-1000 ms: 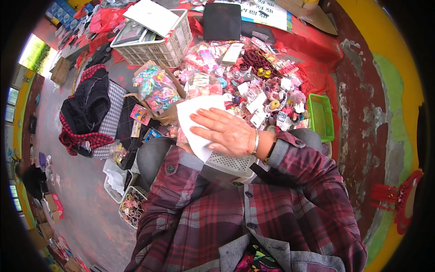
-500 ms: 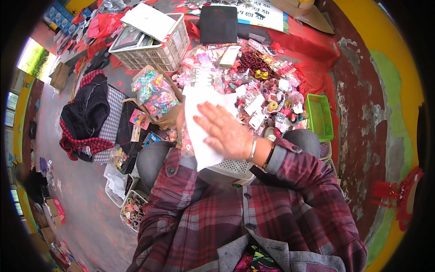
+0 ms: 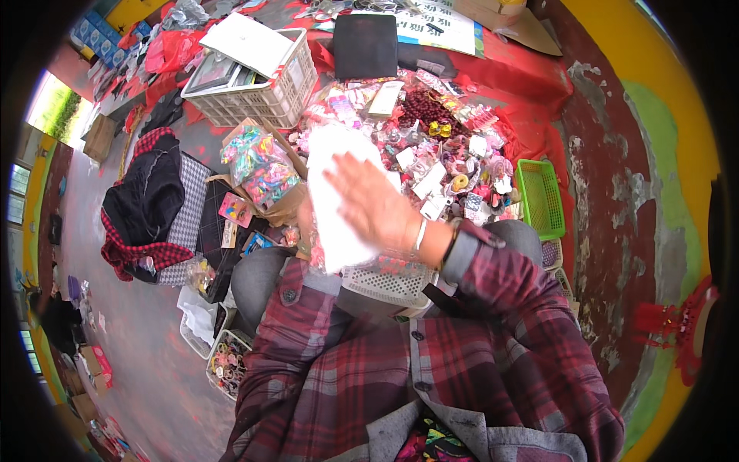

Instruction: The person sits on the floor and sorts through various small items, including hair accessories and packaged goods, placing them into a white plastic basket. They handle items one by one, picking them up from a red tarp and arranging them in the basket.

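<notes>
Here the right hand [image 3: 377,204] lies spread flat on a white crinkled plastic bag [image 3: 335,200], best kept pressed evenly over the white perforated plastic basket [image 3: 385,281]; left grip unseen.

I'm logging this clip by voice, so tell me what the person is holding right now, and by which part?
The right hand lies flat on a white plastic bag, palm on its upper face; whether any fingers curl around an edge cannot be told. The left hand is hidden, possibly beneath the bag.
</notes>
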The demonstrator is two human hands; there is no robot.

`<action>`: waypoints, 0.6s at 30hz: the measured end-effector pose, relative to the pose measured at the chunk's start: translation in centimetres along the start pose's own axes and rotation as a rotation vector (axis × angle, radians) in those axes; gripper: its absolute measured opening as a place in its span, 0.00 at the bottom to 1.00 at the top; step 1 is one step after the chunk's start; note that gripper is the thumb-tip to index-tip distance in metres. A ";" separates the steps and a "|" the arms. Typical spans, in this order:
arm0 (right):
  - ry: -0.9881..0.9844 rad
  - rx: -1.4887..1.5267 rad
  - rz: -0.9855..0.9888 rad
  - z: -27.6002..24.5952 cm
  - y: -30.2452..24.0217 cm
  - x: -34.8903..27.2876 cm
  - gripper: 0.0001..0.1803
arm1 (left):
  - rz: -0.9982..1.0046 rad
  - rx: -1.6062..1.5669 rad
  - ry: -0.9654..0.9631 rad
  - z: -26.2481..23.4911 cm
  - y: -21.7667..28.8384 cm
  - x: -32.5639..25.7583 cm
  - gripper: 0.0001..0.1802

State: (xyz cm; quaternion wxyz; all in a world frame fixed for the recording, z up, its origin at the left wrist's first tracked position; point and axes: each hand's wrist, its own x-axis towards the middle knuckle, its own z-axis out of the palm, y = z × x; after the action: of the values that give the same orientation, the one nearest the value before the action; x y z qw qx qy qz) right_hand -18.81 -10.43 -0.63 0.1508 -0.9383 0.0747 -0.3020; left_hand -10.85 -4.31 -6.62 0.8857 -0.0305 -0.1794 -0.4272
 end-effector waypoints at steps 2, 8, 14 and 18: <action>-0.183 0.085 0.016 -1.3 -3.6 -0.4 0.27 | 0.323 -0.187 0.004 0.2 -4.4 -0.8 0.33; 0.015 -0.083 0.125 -2.0 1.6 3.0 0.23 | -0.402 0.147 0.275 2.2 1.1 1.4 0.30; 0.057 1.038 0.802 -2.7 6.9 2.1 0.19 | -0.815 0.085 0.335 1.9 3.4 1.5 0.27; 0.106 1.487 0.900 -4.0 7.1 1.3 0.15 | -1.057 -0.211 0.204 0.8 3.2 2.2 0.26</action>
State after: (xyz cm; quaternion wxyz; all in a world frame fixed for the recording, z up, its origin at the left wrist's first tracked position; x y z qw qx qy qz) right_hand -20.49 -18.35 0.83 0.8257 -0.4626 0.2289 -0.2275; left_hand -7.36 -3.78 -4.83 0.5553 0.0168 -0.0395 -0.8305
